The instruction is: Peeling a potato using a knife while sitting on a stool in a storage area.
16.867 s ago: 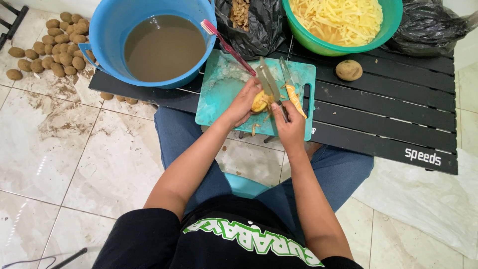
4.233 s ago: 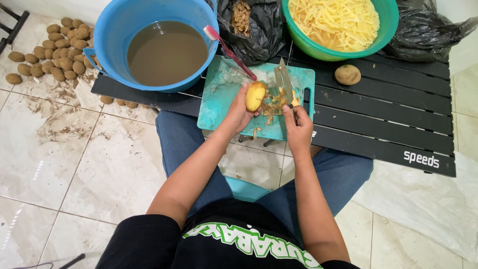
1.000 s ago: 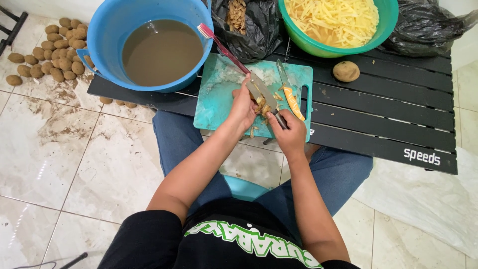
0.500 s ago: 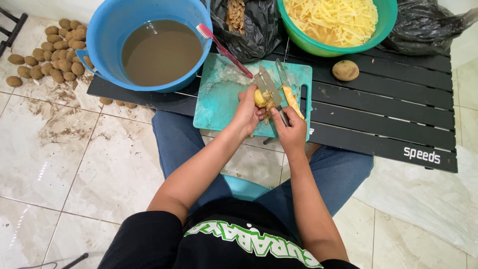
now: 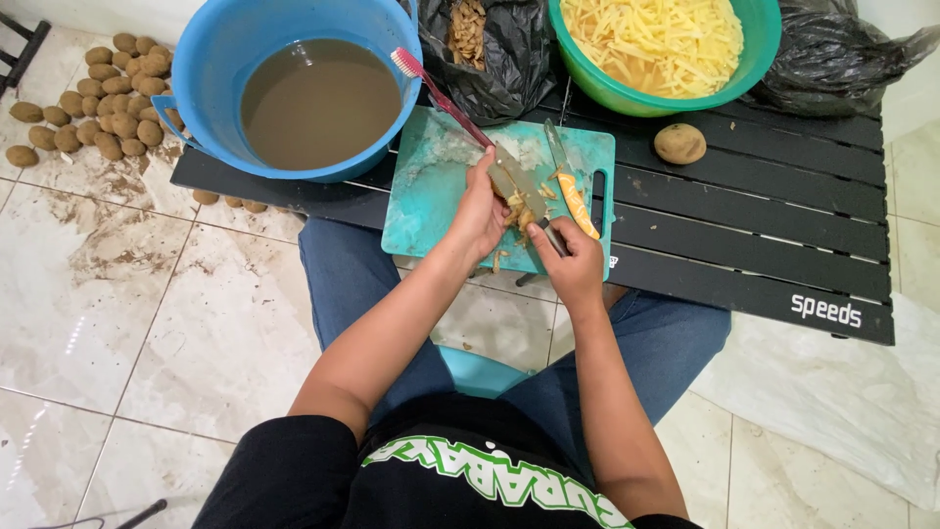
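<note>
Left hand (image 5: 480, 211) clenched on partly peeled potato (image 5: 516, 208), held over teal cutting board (image 5: 431, 186) on black slatted surface (image 5: 764, 225). Right hand (image 5: 570, 264) fingers wrapped on peeler (image 5: 534, 201), blade against potato. Orange-handled knife (image 5: 573, 186) lying on board beside.

Bright, even light all over, soft and diffuse, nothing harsh. Glossy floor tiles (image 5: 147, 323) throw back a pale streaky glare at eight o'clock. Faint sheen on the muddy water in the blue basin (image 5: 294, 88) at eleven o'clock, and small highlights glint on the black plastic bags (image 5: 509, 59) at twelve. Shadows are weak: a soft one under the black slatted table (image 5: 764, 245), falling toward six o'clock. Focus is crisp at centre. Wide-angle stretch bows the edges, strongest at the corners; the black shirt (image 5: 441, 470) at six o'clock looms large.
</note>
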